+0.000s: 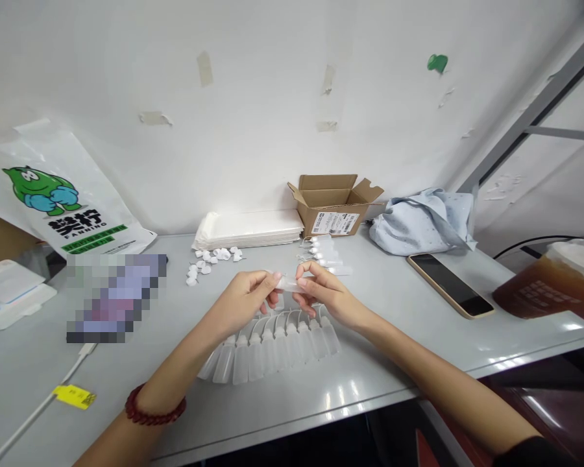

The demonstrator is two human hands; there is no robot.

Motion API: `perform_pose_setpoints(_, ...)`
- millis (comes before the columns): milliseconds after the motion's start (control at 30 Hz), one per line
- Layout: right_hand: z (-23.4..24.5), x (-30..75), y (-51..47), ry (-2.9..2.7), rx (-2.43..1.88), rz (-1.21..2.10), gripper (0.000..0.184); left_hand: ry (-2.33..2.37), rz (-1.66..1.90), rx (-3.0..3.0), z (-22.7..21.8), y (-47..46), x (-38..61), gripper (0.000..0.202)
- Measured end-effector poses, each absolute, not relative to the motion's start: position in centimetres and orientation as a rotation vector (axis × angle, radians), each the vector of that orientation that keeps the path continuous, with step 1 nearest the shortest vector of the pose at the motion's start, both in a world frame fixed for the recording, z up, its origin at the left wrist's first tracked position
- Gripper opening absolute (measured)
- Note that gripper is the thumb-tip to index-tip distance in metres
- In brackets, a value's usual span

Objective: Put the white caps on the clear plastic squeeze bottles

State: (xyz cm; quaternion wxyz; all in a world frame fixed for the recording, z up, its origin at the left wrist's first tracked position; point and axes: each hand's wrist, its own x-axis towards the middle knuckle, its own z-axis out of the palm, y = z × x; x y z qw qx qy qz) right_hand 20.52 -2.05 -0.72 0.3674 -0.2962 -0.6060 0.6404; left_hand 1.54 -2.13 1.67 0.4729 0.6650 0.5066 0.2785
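Bare forearms [187,360] nearest my remote feed. Mid-frame, left hand [250,295] and right hand [328,292] pinch a small translucent plastic bottle [288,284] at opposite ends, likely for steadiness. Below, frosted plastic bottles [269,353] fan across the grey counter [382,279], I judge for reach.

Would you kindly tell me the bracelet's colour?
The bracelet is dark red, seen in the head view.

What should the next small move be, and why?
Perhaps steady the small bottle with the right hand while the left hand checks its end, since they grip it at opposite ends and partly cover it.
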Motion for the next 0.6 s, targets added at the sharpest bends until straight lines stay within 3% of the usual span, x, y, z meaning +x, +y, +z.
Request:
perform_pose_setpoints(200,-0.59,20.47,-2.04,-1.488,-0.853,1.648,0.024,1.178,0.719,1.704,1.85,-2.33,1.36,0.026)
perform_pose_setpoints(600,-0.82,20.49,-1.81,-1.430,-0.890,1.671,0.026,1.168,0.776,1.678,1.32,-2.44,1.71,0.032)
